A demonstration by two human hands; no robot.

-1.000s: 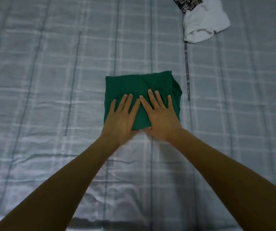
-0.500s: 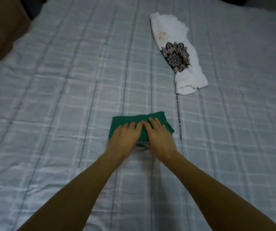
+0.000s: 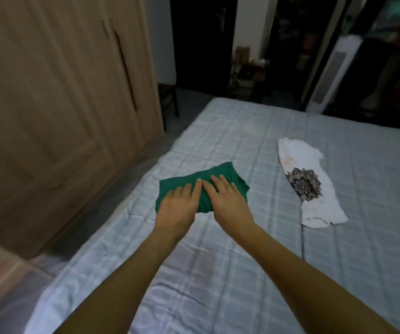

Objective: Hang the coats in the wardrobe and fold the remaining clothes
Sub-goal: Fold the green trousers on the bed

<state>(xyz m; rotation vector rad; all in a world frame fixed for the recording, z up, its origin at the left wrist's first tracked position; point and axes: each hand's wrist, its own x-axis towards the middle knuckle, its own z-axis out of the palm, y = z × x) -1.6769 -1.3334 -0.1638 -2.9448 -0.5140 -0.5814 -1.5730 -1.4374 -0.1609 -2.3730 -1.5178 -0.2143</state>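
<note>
**2 flat grips press a folded green garment**

The wardrobe stands left of the bed. A white shirt with a dark print lies on the bed, well to the right. The folded green garment lies mid-bed under the left grip and right grip. The grips sit side by side with fingers straight, pressing down and grasping nothing.

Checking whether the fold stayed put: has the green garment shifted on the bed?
Yes. The green garment has slid left, away from the sheet's dark printed stripe that it lay right beside.
</note>
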